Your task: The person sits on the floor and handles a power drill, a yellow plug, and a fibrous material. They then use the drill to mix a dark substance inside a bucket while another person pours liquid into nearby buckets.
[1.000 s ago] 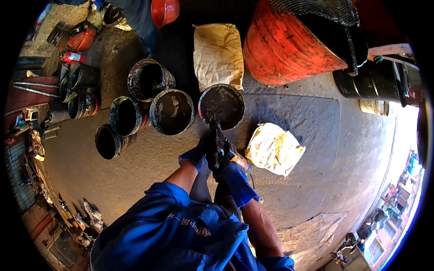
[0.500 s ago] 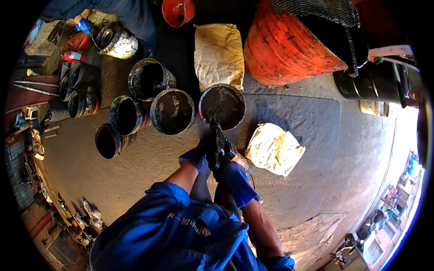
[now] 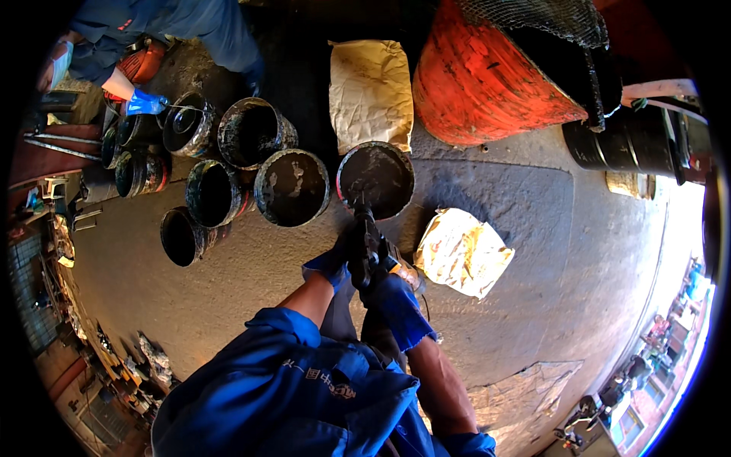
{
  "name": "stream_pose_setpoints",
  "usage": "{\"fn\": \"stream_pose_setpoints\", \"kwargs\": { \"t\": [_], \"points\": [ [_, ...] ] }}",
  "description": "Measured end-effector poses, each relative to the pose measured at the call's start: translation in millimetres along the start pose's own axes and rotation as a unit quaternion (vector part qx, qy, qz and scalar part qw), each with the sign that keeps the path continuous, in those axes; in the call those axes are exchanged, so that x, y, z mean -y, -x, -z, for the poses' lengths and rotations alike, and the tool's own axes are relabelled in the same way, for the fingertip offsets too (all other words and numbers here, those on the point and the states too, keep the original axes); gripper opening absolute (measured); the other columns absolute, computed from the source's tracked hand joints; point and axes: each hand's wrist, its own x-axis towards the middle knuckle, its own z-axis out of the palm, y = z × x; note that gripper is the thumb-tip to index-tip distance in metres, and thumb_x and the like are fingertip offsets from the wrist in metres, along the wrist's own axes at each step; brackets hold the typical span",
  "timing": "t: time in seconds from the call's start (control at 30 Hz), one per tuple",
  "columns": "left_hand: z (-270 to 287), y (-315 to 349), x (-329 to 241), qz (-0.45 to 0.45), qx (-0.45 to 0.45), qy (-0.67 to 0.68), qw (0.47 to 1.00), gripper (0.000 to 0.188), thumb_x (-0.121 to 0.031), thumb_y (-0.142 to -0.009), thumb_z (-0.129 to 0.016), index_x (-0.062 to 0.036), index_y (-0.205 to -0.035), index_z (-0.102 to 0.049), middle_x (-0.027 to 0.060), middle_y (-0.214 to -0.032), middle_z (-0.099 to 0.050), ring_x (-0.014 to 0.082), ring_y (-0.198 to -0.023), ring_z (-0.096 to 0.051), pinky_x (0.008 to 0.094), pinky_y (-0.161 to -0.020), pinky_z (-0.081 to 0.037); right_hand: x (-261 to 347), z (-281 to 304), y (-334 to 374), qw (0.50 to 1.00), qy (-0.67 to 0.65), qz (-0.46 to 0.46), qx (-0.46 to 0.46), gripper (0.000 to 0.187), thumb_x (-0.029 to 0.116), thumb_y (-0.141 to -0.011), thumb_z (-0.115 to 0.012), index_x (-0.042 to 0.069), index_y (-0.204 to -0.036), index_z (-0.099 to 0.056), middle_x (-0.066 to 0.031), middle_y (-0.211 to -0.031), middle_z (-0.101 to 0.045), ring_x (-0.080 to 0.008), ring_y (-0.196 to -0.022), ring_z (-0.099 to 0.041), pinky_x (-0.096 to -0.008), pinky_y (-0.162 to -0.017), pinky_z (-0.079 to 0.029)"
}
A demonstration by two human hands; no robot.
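A black power drill [image 3: 371,255] with an orange-marked body is between my two hands, pointing away from me. Its front end reaches over the near rim of a round bucket [image 3: 340,171] holding dark, thick liquid, and the tip is lost in the dark contents. My left hand [image 3: 330,263], in a blue glove, is closed around the drill's left side; its fingers are mostly hidden. Closer to me, my right hand [image 3: 394,298], also blue-gloved, grips the rear of the drill. To the left stands another bucket [image 3: 259,186] of similar dark liquid.
Several dark-stained buckets [image 3: 221,137] cluster at left. A co-worker's blue-gloved hand [image 3: 145,102] is at the rim of a lidded-looking bucket [image 3: 199,110]. A brown paper sack [image 3: 371,91] lies beyond my bucket, a crumpled sack [image 3: 463,251] to its right. A large red drum [image 3: 487,84] stands far right.
The co-worker has leaned in at upper left, and the pale-sided bucket there has come nearer, beside the other buckets. My hands and the drill stay practically where they were.
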Motion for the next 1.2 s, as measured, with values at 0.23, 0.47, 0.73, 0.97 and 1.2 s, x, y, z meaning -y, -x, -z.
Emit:
{"fn": "stream_pose_setpoints", "kwargs": {
  "t": [0.23,0.47,0.73,0.97,1.2],
  "points": [
    [5.9,-1.9,3.6,-0.014,0.004,0.022,1.000,0.027,-0.039,-0.105,-0.045,-0.0155,-0.110,-0.059,0.0039,-0.094,-0.060,0.0173,-0.089,-0.059,0.0345,-0.082,-0.050,-5.5,-6.5,-0.5,1.000,-0.018,0.013,-0.009,0.043,0.030,-0.085,-0.065,0.015,-0.125,-0.060,-0.0227,-0.078,-0.069,-0.0437,-0.073,-0.068,-0.0553,-0.063,-0.054],
    [7.5,-1.6,1.8,0.027,0.074,0.027,0.996,0.027,-0.039,-0.104,-0.048,-0.0166,-0.114,-0.060,0.0026,-0.093,-0.061,0.0163,-0.084,-0.060,0.0327,-0.079,-0.051,-4.5,-3.6,-1.2,1.000,-0.016,0.001,0.015,0.046,0.031,-0.084,-0.065,0.013,-0.125,-0.060,-0.0242,-0.082,-0.070,-0.0426,-0.080,-0.069,-0.0521,-0.072,-0.056],
    [7.2,4.6,1.1,-0.043,-0.079,-0.056,0.994,0.030,-0.038,-0.104,-0.049,-0.0175,-0.123,-0.060,0.0006,-0.100,-0.063,0.0140,-0.090,-0.060,0.0318,-0.084,-0.051,0.6,-0.7,2.8,0.999,0.017,-0.026,0.032,0.044,0.031,-0.083,-0.066,0.013,-0.124,-0.061,-0.0241,-0.083,-0.070,-0.0424,-0.081,-0.069,-0.0524,-0.071,-0.056],
    [-2.8,0.9,6.9,-0.019,-0.011,-0.020,1.000,0.029,-0.037,-0.104,-0.049,-0.0174,-0.122,-0.060,0.0010,-0.097,-0.062,0.0143,-0.087,-0.060,0.0319,-0.081,-0.051,-1.5,-1.9,4.9,0.999,0.044,-0.018,0.016,0.043,0.030,-0.084,-0.065,0.014,-0.123,-0.061,-0.0232,-0.082,-0.070,-0.0427,-0.078,-0.069,-0.0528,-0.069,-0.055],
    [22.5,-0.1,3.3,-0.018,-0.007,-0.010,1.000,0.026,-0.038,-0.104,-0.047,-0.0187,-0.118,-0.059,0.0017,-0.097,-0.061,0.0155,-0.089,-0.059,0.0328,-0.081,-0.051,1.0,-0.9,7.3,1.000,0.016,0.007,-0.022,0.039,0.032,-0.086,-0.063,0.016,-0.122,-0.061,-0.0221,-0.078,-0.069,-0.0438,-0.073,-0.068,-0.0541,-0.065,-0.054]
  ]
}}
